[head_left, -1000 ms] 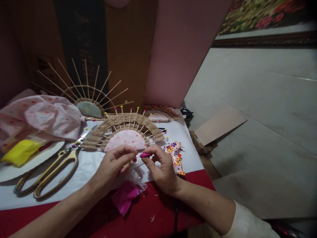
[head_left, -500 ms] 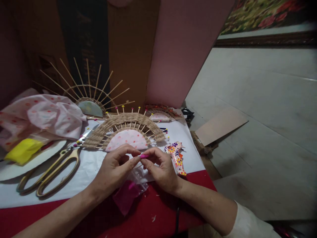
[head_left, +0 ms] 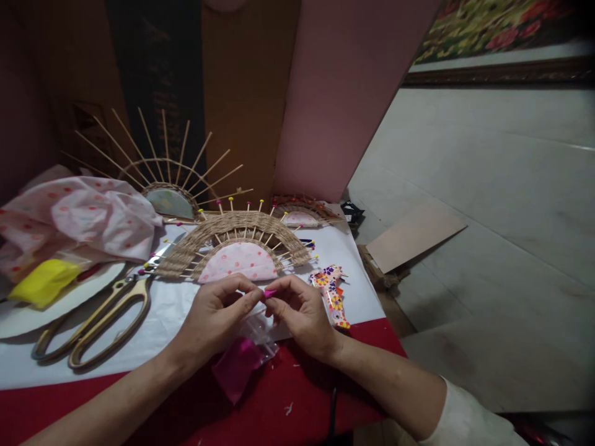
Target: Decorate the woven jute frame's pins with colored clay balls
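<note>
Both hands meet over the front of the table with a small bright pink piece of clay (head_left: 268,294) pinched between their fingertips. The thumb and forefinger of my left hand (head_left: 220,319) press at its left side, and my right hand (head_left: 304,319) grips its right side. Just below lies a clear zip bag (head_left: 239,368) with more pink clay inside. Behind my hands stands a woven half-round fan (head_left: 242,226) on thin sticks, several tipped with yellow or pink balls. Its inner half-disc (head_left: 239,262) is covered in pink spotted fabric.
Large scissors (head_left: 106,316) and a bag of yellow clay (head_left: 44,282) lie left, beside bunched spotted cloth (head_left: 106,214). A floral-patterned glue gun (head_left: 332,294) lies right of my hands. Behind are another stick frame (head_left: 170,201) and a cardboard box (head_left: 246,93).
My fingertips have shifted slightly around the pink clay, and a little less of it shows. The other things stay where they were.
</note>
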Tool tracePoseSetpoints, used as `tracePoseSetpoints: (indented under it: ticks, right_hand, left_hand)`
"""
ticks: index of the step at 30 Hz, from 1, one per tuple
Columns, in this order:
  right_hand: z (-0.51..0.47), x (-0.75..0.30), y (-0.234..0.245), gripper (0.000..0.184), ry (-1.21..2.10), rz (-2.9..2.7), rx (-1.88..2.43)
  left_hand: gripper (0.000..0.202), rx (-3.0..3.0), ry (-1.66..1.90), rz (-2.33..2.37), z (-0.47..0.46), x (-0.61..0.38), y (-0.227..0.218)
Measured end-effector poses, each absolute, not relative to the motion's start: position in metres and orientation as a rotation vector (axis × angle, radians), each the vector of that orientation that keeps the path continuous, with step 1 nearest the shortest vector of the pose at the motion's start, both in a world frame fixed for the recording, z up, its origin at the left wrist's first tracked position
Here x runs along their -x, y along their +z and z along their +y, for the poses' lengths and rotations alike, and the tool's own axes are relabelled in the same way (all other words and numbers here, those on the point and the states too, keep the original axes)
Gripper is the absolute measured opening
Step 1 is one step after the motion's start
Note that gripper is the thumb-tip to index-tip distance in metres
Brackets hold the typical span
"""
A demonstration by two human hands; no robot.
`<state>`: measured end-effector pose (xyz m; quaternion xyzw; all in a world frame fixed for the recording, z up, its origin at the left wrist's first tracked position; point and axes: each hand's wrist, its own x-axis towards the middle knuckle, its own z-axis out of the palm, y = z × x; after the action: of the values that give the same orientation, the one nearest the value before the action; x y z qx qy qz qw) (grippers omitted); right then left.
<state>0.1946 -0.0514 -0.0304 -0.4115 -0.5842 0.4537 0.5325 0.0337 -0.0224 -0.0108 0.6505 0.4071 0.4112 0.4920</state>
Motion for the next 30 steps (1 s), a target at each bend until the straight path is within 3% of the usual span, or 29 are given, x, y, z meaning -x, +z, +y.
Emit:
tracePoseSetpoints:
  ticks: [19, 30]
  right_hand:
    - [-0.05, -0.193, -0.032, 0.018, 1.24, -1.273, 0.966]
    - [-0.045, -0.196, -0.028, 0.024, 1.444, -1.161, 0.9]
  left_hand:
    - [0.017, -1.398, 0.958, 0.884, -0.022, -0.033, -0.024]
    - [0.009, -1.725, 1.17, 0.801, -0.019, -0.032, -0.019]
